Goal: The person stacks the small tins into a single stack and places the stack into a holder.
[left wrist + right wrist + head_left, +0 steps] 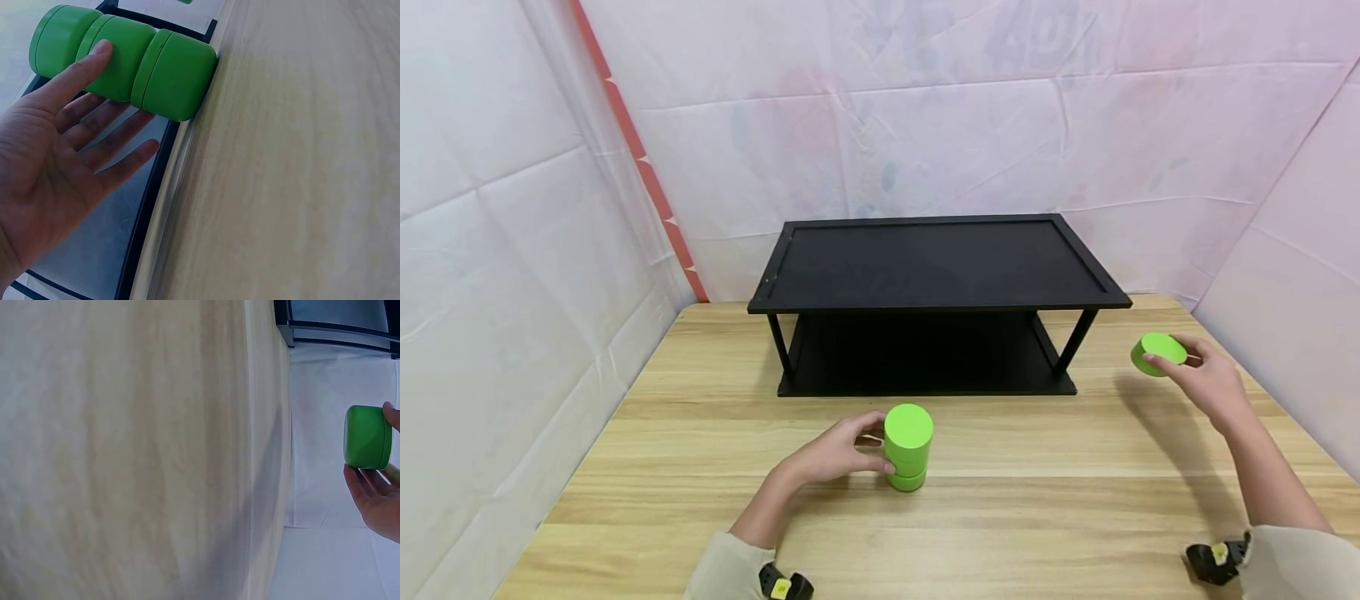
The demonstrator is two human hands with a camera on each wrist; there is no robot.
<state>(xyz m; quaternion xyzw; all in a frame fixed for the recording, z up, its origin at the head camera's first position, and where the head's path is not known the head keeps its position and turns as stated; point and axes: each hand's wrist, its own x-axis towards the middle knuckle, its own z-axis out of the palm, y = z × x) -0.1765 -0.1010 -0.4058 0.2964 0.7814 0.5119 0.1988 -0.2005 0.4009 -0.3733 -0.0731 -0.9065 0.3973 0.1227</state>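
Three green round lidded boxes [907, 446] stand in an upright stack on the table, in front of the black rack. My left hand [844, 447] holds the stack from its left side; in the left wrist view the thumb lies on the middle box [122, 62] while the fingers reach round the other side. Off to the right, my right hand [1213, 387] pinches another green round box [1159, 353] between thumb and fingers. That box hangs above the tabletop, tilted, with a shadow under it, and the right wrist view shows it side-on.
A black two-tier rack [940, 262] stands at the back middle of the wooden table [1037, 533], with a flat upper shelf and a lower one on posts. White cloth walls [550, 250] close in the left, back and right sides.
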